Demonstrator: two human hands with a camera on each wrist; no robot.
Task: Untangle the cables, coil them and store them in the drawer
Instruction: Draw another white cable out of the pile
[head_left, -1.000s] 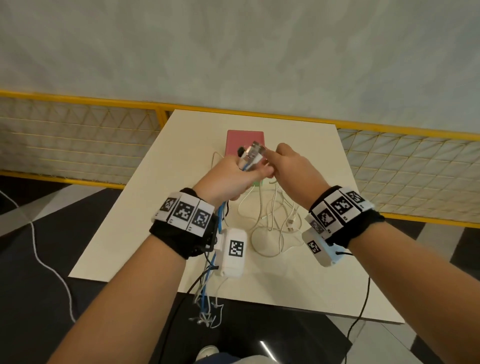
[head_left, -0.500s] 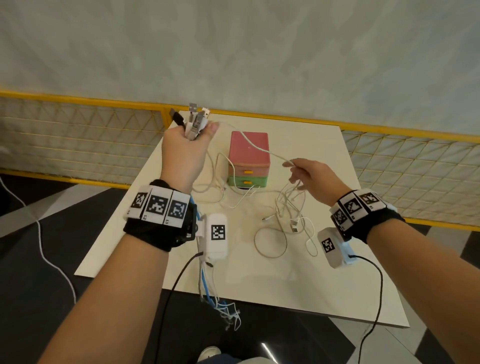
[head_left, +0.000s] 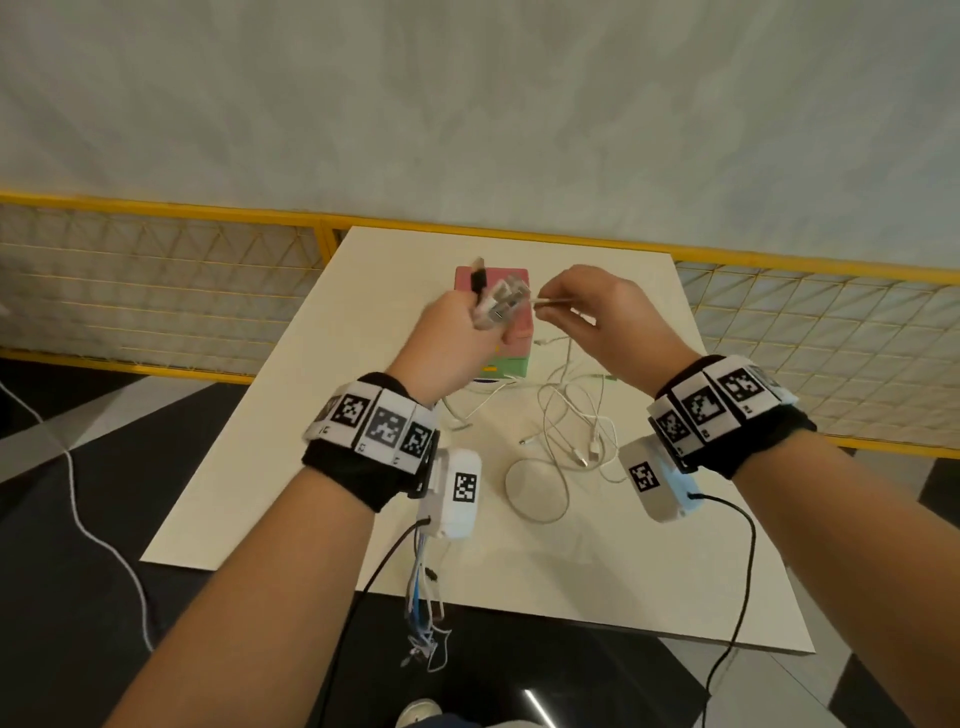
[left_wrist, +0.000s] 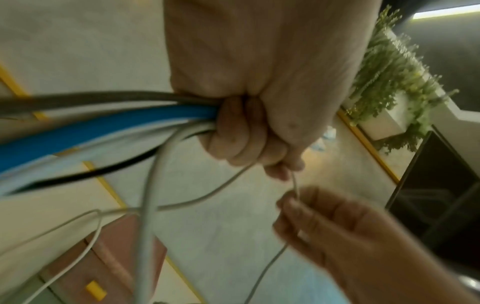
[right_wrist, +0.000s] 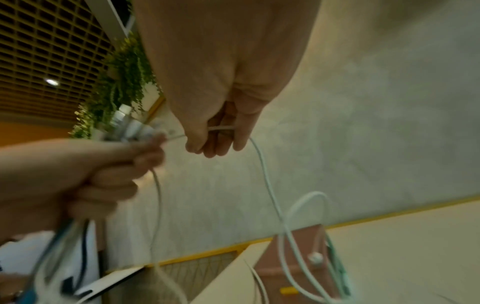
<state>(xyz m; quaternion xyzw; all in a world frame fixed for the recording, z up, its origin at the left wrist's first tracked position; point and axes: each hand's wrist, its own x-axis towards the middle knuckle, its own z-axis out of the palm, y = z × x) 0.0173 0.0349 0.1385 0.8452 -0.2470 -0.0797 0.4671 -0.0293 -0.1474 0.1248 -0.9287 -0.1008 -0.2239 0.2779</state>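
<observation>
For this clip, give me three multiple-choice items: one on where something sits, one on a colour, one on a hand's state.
1. Where is the small drawer box?
A. on the table's far half, behind the hands
B. on the floor
C. in the right hand

2. What colour is the box's top?
A. blue
B. pink
C. black

3. What is the right hand doing?
A. resting flat on the table
B. pinching a thin white cable
C. hanging empty

Answers: 1 A, it stands on the table beyond both hands; 2 B, the head view shows a pink top; 3 B, the right wrist view shows thumb and fingers closed on it.
</observation>
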